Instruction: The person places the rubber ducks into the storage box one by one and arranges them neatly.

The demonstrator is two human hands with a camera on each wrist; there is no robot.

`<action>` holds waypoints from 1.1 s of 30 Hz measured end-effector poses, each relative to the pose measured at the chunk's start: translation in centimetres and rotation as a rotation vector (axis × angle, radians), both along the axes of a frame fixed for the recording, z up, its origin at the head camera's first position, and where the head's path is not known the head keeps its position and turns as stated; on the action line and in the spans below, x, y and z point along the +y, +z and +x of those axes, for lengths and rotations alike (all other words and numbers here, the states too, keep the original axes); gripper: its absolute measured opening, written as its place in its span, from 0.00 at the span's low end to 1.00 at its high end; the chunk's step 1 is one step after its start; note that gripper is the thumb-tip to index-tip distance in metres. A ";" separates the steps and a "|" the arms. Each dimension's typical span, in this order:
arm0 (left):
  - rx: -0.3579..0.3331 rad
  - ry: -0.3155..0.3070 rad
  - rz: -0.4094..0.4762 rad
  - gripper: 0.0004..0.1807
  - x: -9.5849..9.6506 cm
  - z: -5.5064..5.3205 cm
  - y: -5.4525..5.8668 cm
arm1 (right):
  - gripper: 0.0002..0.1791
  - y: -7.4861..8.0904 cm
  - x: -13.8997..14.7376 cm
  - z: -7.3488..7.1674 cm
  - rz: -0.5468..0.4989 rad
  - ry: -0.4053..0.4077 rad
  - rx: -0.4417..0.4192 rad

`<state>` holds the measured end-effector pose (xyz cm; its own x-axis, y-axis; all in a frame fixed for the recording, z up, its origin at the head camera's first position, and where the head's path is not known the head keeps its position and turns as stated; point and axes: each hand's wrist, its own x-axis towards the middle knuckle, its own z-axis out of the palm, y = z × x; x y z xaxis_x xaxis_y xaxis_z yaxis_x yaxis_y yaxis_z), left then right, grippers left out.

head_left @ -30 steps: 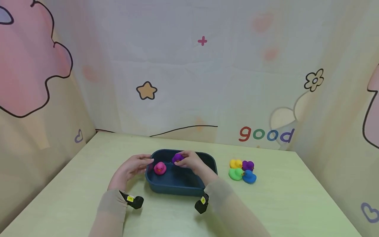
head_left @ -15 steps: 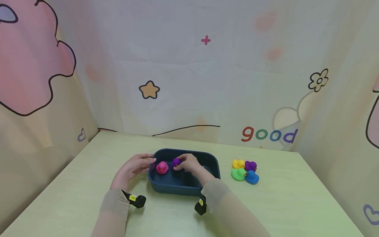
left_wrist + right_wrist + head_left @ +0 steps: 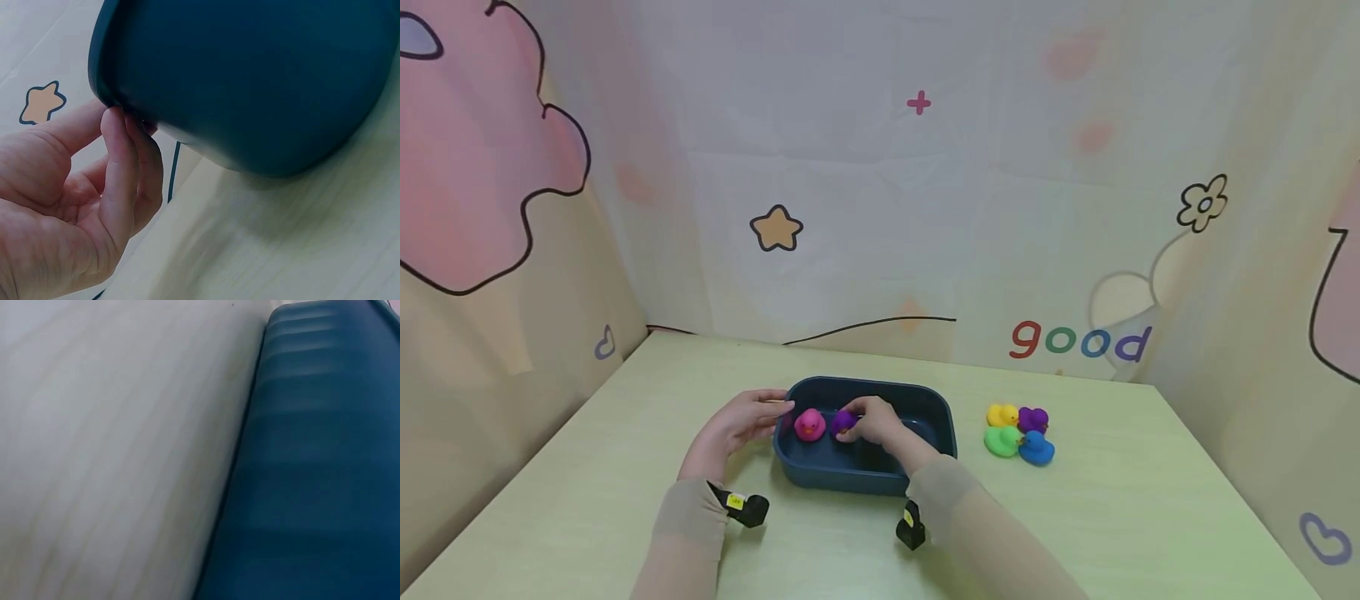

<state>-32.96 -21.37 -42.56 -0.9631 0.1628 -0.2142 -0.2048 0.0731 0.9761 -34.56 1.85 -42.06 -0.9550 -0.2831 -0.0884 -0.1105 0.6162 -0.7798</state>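
In the head view, a dark blue plastic bin [image 3: 850,481] stands on the table. My left hand [image 3: 741,425] is at its left end. The left wrist view has that hand's [image 3: 81,200] fingers curled against the bin's wall [image 3: 250,94], with the thumb at the rim. Inside the bin, my right hand [image 3: 877,423] pinches a purple rubber duck [image 3: 842,422] between thumb and fingers, low near the floor. A pink rubber duck [image 3: 809,426] sits just left of it. From the right wrist only the bin's outer side [image 3: 312,475] shows; the hand is out of that view.
Right of the bin, a close group lies on the table [image 3: 1120,500]: a yellow duck [image 3: 1002,415], a purple duck [image 3: 1033,420], a green duck [image 3: 1002,441] and a blue duck [image 3: 1037,448]. A printed curtain [image 3: 850,275] hangs behind the table.
My right hand has lowered the purple duck into the bin and brought it beside the pink one. The left hand has stayed at the bin's left end.
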 end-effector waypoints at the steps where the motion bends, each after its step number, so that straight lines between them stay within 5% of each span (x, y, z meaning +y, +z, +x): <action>1: 0.000 0.001 -0.001 0.32 0.0 0.0 0.0 | 0.19 0.0 0.0 0.0 -0.004 0.001 -0.007; 11: 0.000 -0.007 -0.008 0.32 0.2 0.1 0.0 | 0.24 0.7 0.6 0.4 0.018 0.068 -0.038; 18: 0.003 -0.017 -0.009 0.34 0.0 0.1 0.1 | 0.26 2.3 2.4 0.6 0.047 0.113 0.018; 25: 0.002 -0.010 -0.013 0.33 -0.1 -0.1 0.2 | 0.22 5.3 6.7 1.0 -0.070 0.134 0.123; 33: 0.012 -0.041 0.008 0.33 -0.1 0.0 0.0 | 0.23 7.9 13.5 1.4 -0.015 0.179 0.200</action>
<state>-32.93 -21.49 -42.55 -0.9579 0.2043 -0.2015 -0.1904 0.0730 0.9790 -33.18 15.32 -34.12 -0.8874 -0.4493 0.1029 -0.3701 0.5612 -0.7403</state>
